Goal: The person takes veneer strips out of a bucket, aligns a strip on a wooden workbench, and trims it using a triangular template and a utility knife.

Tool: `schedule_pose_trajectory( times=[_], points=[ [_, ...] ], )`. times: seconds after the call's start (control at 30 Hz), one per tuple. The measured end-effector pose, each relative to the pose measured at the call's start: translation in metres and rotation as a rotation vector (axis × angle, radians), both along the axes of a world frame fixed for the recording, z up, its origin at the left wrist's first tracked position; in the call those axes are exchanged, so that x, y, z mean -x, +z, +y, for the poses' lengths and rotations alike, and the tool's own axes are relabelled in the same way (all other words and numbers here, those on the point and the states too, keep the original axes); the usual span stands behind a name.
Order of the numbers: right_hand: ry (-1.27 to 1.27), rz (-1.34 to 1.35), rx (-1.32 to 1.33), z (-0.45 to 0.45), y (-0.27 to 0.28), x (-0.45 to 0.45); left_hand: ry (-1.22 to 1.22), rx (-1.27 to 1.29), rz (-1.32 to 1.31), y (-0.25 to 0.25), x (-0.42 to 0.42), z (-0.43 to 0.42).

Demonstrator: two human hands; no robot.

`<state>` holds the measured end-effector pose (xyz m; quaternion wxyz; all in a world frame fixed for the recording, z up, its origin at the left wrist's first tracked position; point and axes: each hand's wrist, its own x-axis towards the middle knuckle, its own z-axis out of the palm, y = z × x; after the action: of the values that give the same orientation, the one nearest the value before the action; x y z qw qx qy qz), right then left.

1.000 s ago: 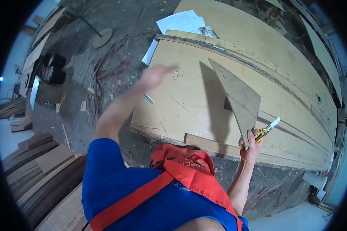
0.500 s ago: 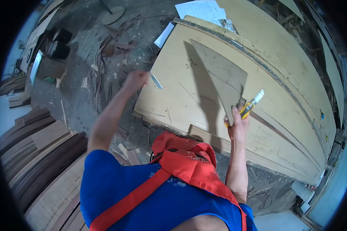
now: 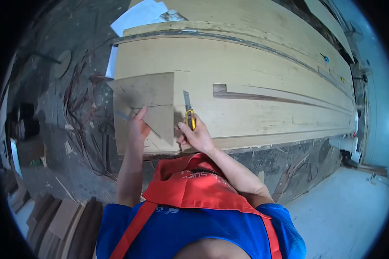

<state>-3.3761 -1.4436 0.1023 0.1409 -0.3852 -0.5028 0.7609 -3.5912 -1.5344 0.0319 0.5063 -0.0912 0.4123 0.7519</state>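
Note:
A thin, flat board (image 3: 156, 93) with one slanted edge is over the left end of the wooden bench top (image 3: 242, 118). My left hand (image 3: 138, 127) grips that slanted edge, one finger lying on the board's face. In my right hand (image 3: 198, 136) is a yellow-and-black utility knife (image 3: 189, 117), its blade out and pointing away from me. The fingertips of this hand are beside the board's near corner; whether they touch it is unclear. A small metal strip (image 3: 122, 115) shows left of the slanted edge, partly blurred.
Papers (image 3: 140, 16) lie at the bench's far left corner. A long raised strip (image 3: 203, 34) crosses the bench top. A narrow dark-and-light wood piece (image 3: 255, 95) lies to the right. Curved wood pieces (image 3: 65, 220) are stacked at the lower left; scraps litter the floor.
My left hand has moved from the metal strip to the board's slanted edge. The board has turned and shifted left over the bench. The knife remains in my right hand; the view has turned.

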Motion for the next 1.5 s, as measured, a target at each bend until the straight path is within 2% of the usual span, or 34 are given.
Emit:
schedule_pose_trajectory(
  times=[0.1, 0.17, 0.27, 0.37, 0.47, 0.5, 0.53, 0.6, 0.7, 0.77, 0.83, 0.93, 0.97, 1.03, 1.07, 1.17, 1.2, 1.3, 1.37, 1.4, 1.43, 1.47, 1.5],
  points=[
    [-0.133, -0.079, 0.057, 0.013, -0.003, -0.028, -0.065, 0.003, -0.007, -0.037, 0.044, 0.006],
    [-0.193, -0.159, 0.1, 0.016, -0.008, -0.056, -0.098, 0.069, 0.101, -0.069, 0.079, 0.025],
    [-0.326, -0.23, 0.121, 0.007, -0.008, -0.093, -0.179, 0.075, 0.23, -0.037, 0.092, 0.068],
    [-0.383, -0.252, 0.139, -0.006, -0.013, -0.116, -0.267, 0.0, 0.342, -0.037, 0.115, 0.091],
    [-0.464, -0.25, 0.22, -0.018, -0.025, -0.13, -0.232, 0.139, 0.464, -0.06, 0.139, 0.115],
    [-0.516, -0.249, 0.209, -0.022, -0.024, -0.133, -0.207, 0.202, 0.405, -0.042, 0.136, 0.128],
    [-0.471, -0.229, 0.206, -0.025, -0.025, -0.129, -0.195, 0.259, 0.345, -0.025, 0.13, 0.137],
    [-0.389, -0.19, 0.167, -0.03, -0.023, -0.126, -0.273, 0.127, 0.24, -0.041, 0.159, 0.153],
    [-0.346, -0.176, 0.116, -0.029, -0.015, -0.127, -0.333, 0.028, 0.238, -0.076, 0.206, 0.187],
    [-0.266, -0.197, 0.114, -0.031, -0.014, -0.129, -0.324, 0.064, 0.229, -0.094, 0.227, 0.205],
    [-0.297, -0.188, 0.122, -0.036, -0.014, -0.134, -0.324, 0.073, 0.231, -0.092, 0.231, 0.207],
    [-0.358, -0.181, 0.144, -0.042, -0.014, -0.147, -0.276, 0.274, 0.377, -0.081, 0.218, 0.213],
    [-0.39, -0.191, 0.147, -0.046, -0.014, -0.151, -0.291, 0.265, 0.382, -0.074, 0.213, 0.214],
    [-0.443, -0.207, 0.153, -0.051, -0.015, -0.157, -0.278, 0.526, 0.531, -0.062, 0.214, 0.215],
    [-0.447, -0.203, 0.149, -0.053, -0.014, -0.161, -0.279, 0.521, 0.535, -0.058, 0.216, 0.215],
    [-0.558, -0.175, 0.211, -0.059, -0.013, -0.171, -0.846, 1.043, 1.503, -0.043, 0.233, 0.204],
    [-0.546, -0.162, 0.215, -0.059, -0.014, -0.176, -0.833, 1.06, 1.509, -0.039, 0.231, 0.198],
    [-0.638, -0.138, 0.26, -0.052, -0.022, -0.19, -0.607, 0.676, 1.955, -0.039, 0.198, 0.175],
    [-0.65, -0.053, 0.254, -0.039, -0.036, -0.201, -0.667, 0.573, 1.863, 0.001, 0.111, 0.156],
    [-0.676, 0.017, 0.253, -0.033, -0.044, -0.208, -0.747, 0.436, 1.699, 0.033, 0.05, 0.145],
    [-0.696, 0.086, 0.257, -0.029, -0.049, -0.217, -0.737, 0.349, 1.552, 0.028, 0.002, 0.13],
    [-0.667, 0.094, 0.268, -0.027, -0.048, -0.227, -0.864, 0.221, 1.407, 0.054, -0.062, 0.113],
    [-0.66, 0.14, 0.241, -0.023, -0.042, -0.239, -0.946, 0.21, 1.335, 0.073, -0.126, 0.097]
  ],
)
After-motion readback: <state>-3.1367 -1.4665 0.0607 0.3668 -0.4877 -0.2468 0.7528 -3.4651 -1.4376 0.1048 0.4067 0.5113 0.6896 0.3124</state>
